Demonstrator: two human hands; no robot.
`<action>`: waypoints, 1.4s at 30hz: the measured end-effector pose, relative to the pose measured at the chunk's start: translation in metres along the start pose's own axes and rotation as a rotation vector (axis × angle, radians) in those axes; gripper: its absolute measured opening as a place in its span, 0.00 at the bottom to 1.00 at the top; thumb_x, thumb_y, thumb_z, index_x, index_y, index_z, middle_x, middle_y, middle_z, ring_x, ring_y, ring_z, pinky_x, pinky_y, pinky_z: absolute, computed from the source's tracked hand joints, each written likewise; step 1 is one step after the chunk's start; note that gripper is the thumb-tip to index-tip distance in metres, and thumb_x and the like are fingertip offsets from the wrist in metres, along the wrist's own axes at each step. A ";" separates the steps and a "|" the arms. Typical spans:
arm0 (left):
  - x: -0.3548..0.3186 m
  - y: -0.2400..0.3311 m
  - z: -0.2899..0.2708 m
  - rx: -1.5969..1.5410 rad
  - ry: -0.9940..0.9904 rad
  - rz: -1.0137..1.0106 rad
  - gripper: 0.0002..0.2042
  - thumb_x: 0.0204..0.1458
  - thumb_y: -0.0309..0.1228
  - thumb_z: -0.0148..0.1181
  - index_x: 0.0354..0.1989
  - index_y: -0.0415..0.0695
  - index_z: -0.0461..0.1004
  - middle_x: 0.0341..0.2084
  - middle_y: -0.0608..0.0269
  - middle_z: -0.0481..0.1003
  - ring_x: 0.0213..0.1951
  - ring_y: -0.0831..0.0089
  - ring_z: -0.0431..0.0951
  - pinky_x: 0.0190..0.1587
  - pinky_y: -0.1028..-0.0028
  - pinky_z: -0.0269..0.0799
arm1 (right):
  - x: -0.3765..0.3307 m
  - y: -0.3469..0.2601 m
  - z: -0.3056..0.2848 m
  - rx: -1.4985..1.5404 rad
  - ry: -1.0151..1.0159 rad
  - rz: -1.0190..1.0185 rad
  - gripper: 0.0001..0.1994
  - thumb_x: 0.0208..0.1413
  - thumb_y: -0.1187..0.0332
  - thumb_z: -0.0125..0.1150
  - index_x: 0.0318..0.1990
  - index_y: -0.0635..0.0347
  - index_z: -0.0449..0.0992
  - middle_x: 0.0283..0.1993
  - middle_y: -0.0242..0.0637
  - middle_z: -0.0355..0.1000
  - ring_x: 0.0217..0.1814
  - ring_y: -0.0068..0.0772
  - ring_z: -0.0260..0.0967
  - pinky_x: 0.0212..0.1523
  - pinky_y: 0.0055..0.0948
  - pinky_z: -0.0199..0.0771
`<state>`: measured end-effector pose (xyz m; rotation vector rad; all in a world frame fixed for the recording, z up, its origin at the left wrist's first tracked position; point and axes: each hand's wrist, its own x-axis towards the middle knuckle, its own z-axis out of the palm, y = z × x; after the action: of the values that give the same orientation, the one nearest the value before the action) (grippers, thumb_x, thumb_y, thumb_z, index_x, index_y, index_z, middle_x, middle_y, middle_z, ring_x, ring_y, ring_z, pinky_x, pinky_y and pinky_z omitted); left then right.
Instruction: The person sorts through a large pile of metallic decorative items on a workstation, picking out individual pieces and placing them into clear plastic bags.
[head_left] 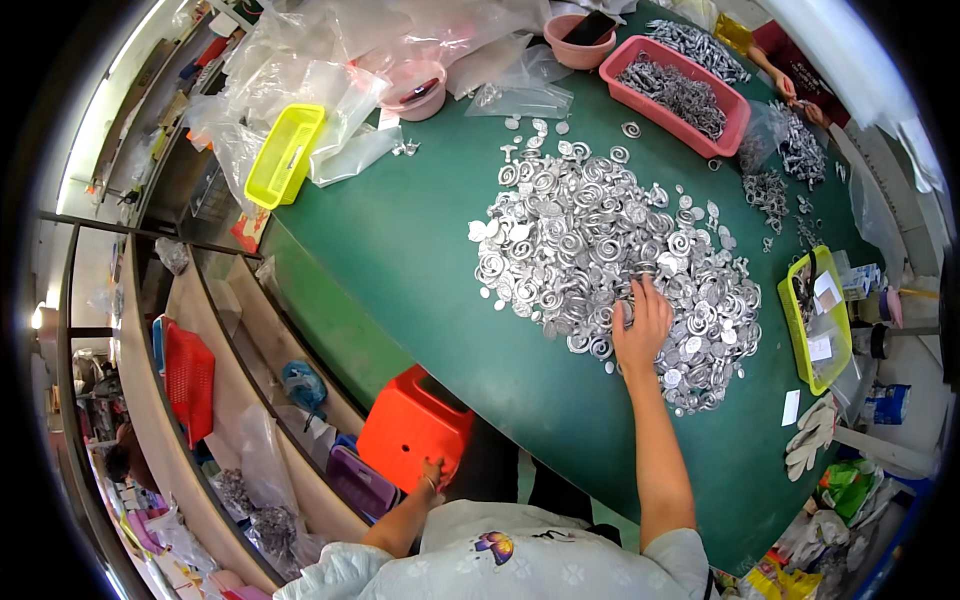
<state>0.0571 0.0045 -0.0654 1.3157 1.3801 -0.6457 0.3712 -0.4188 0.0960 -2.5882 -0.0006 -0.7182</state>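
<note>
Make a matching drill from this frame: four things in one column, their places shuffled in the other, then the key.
Things:
1. right hand
2. left hand
3. pink basket
4. white gloves

Places:
A. at the orange stool, below the table edge
B. far side of the green table, full of grey metal parts
C. on the pile of silver spiral pieces
D. near the table's right edge, below the yellow tray

Pairs: 1-C, 2-A, 3-B, 4-D

Bright, shiny cast-metal spiral pieces (610, 255) heaped on a matt green, smooth-topped bench (420, 250); duller grey metal parts in a glossy pink plastic basket (735, 125); smooth orange plastic stool (412, 425); yellow plastic trays (283, 155); crinkled clear plastic bags (330, 60), glossy; soft white cloth gloves (810, 440); small white paper slips (790, 407)
</note>
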 end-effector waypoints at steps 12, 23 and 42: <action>0.153 0.127 -0.086 1.043 0.699 0.103 0.27 0.56 0.44 0.48 0.64 0.53 0.57 0.63 0.54 0.58 0.62 0.51 0.57 0.60 0.58 0.59 | 0.004 -0.007 0.004 -0.194 -0.018 0.140 0.18 0.46 0.65 0.64 0.44 0.64 0.72 0.45 0.46 0.68 0.45 0.49 0.64 0.47 0.43 0.61; 0.173 0.124 -0.102 1.010 0.234 0.016 0.20 0.56 0.38 0.48 0.56 0.46 0.64 0.49 0.51 0.67 0.50 0.55 0.67 0.50 0.61 0.66 | 0.011 -0.034 0.014 -0.346 -0.026 0.384 0.12 0.50 0.72 0.59 0.40 0.69 0.70 0.38 0.49 0.68 0.40 0.49 0.63 0.44 0.42 0.63; 0.250 0.152 -0.072 0.837 -0.345 0.958 0.10 0.53 0.25 0.49 0.40 0.37 0.74 0.27 0.50 0.77 0.28 0.63 0.78 0.30 0.67 0.73 | -0.025 -0.064 0.015 -0.165 0.281 0.314 0.13 0.40 0.70 0.70 0.35 0.61 0.76 0.34 0.41 0.74 0.37 0.44 0.70 0.42 0.37 0.66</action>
<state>0.2208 0.1938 -0.2328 2.1511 0.0523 -0.7263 0.3491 -0.3521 0.0995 -2.5293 0.5599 -0.9860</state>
